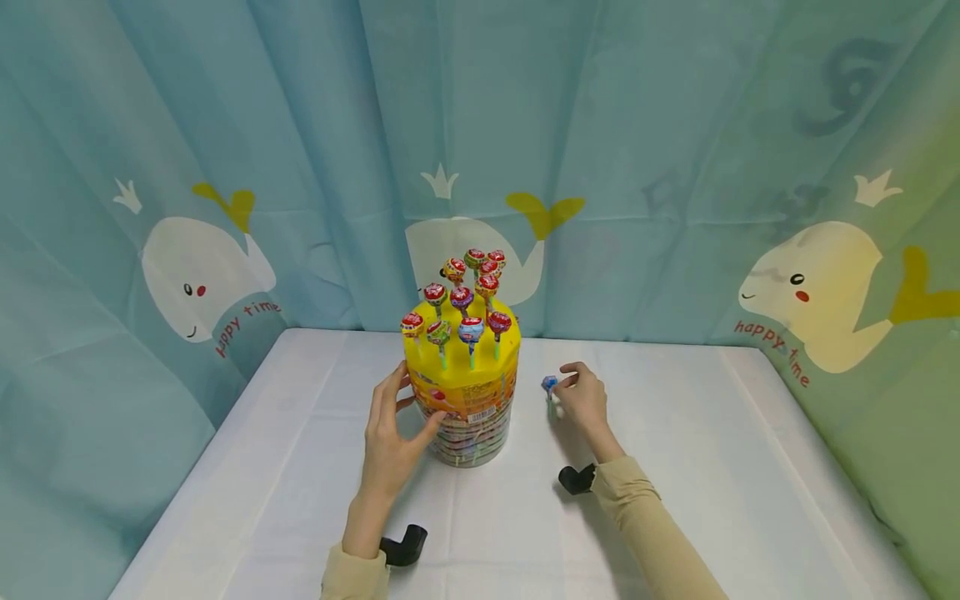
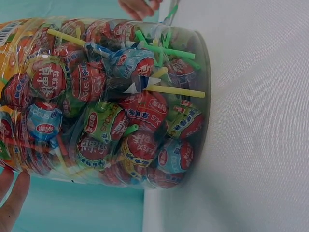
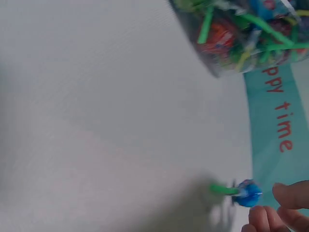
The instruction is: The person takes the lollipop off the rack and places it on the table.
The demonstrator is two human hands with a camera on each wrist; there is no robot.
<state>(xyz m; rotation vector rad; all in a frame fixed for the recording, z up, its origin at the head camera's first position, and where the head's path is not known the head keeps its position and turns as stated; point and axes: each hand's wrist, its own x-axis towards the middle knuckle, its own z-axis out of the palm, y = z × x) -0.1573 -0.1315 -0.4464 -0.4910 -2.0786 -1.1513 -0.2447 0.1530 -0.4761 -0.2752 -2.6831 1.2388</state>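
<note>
A clear ribbed jar (image 1: 472,442) of wrapped lollipops stands on the table, and its sticks and wrappers show close up in the left wrist view. From its yellow top (image 1: 450,367) several lollipops rise upright. My left hand (image 1: 390,442) grips the jar's left side, thumb at the front and fingers round the side. To the right of the jar, my right hand (image 1: 587,404) has its fingertips at the head of a blue lollipop (image 3: 248,193), which it seems to pinch. The green stick of that lollipop points down; the exact contact is partly hidden.
A white-covered table (image 1: 300,467) lies under everything. Behind and at both sides hangs a blue-green curtain (image 1: 480,100) printed with whales. Black wrist cameras are at the left wrist (image 1: 405,546) and the right wrist (image 1: 577,480).
</note>
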